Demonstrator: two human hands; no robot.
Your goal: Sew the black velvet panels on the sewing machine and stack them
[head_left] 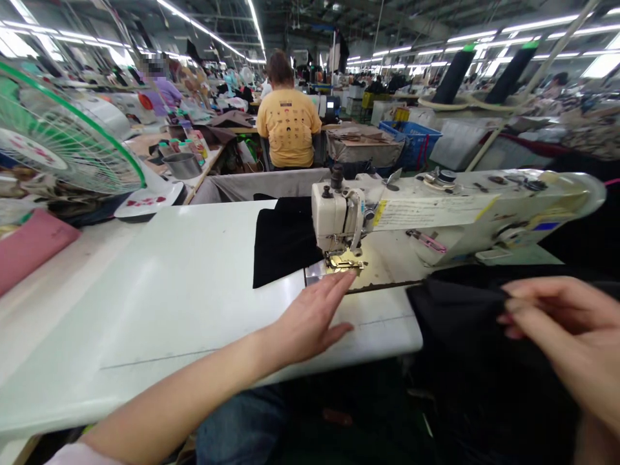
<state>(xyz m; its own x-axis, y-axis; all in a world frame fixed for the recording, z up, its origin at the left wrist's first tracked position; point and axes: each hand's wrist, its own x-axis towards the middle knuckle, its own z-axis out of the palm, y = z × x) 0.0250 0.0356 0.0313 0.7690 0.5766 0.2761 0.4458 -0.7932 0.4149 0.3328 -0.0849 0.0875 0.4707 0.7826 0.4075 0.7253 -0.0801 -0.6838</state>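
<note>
A white sewing machine stands on the pale table, its needle area lit. My left hand is open beside the metal needle plate, fingers stretched toward it and holding nothing. Behind and left of the machine head lies a black fabric piece. At the right, my right hand pinches the edge of a black cloth between thumb and fingers. That cloth hangs over the table's right front edge.
A green-rimmed fan and pink fabric are at the left. A person in a yellow shirt sits beyond the table, facing away. Black thread cones and a blue crate are at the back right.
</note>
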